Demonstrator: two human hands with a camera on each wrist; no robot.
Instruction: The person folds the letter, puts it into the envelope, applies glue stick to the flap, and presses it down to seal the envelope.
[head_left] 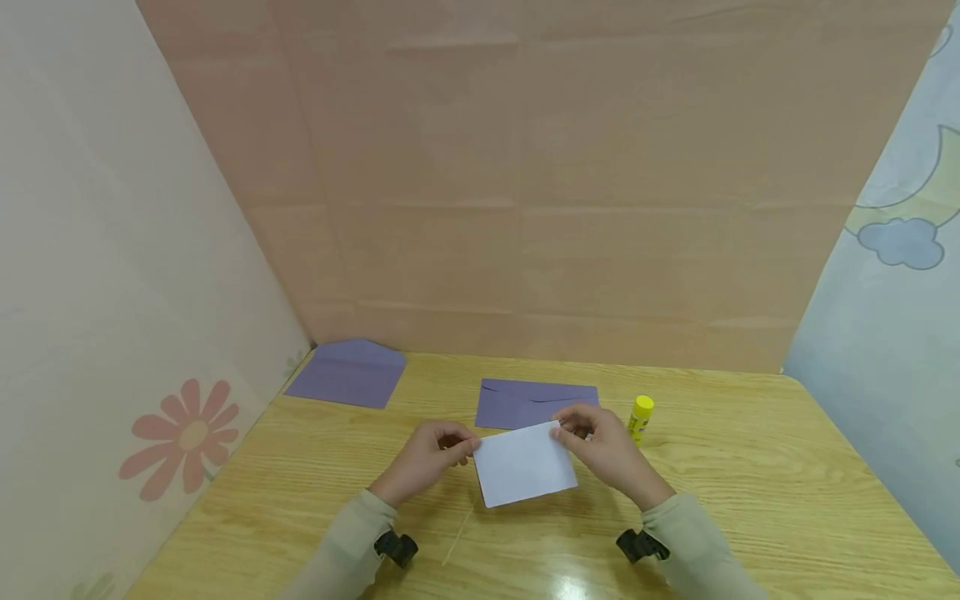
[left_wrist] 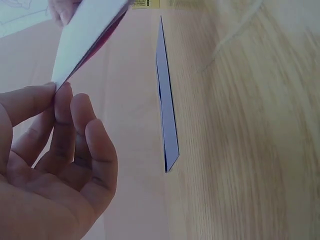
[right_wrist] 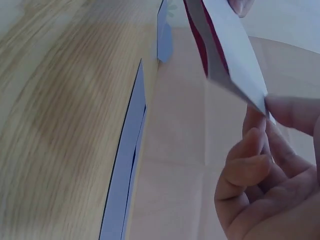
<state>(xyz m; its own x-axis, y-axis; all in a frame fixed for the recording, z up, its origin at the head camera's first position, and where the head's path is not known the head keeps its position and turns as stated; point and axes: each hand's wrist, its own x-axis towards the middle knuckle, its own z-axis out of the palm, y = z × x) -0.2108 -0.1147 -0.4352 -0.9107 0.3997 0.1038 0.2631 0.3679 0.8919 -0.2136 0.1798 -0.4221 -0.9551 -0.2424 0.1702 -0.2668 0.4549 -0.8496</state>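
Both hands hold a folded white card (head_left: pixel 525 465) above the table, its blank side toward the head camera. The left hand (head_left: pixel 431 458) pinches its upper left corner between thumb and index finger; the other fingers curve loosely in the left wrist view. At the upper right corner, the right hand (head_left: pixel 603 446) pinches it with thumb and fingers. Seen from the right wrist, the card (right_wrist: pixel 237 55) parts into two layers with dark red edging inside. Just behind it lies a purple envelope (head_left: pixel 517 403), partly covered by the right hand.
A second purple envelope (head_left: pixel 348 375) with its flap raised lies at the back left. A yellow glue stick (head_left: pixel 641 417) stands upright right of the right hand. A pinkish-brown covering (head_left: pixel 517 208) hangs behind the wooden table (head_left: pixel 750 500), with patterned side walls.
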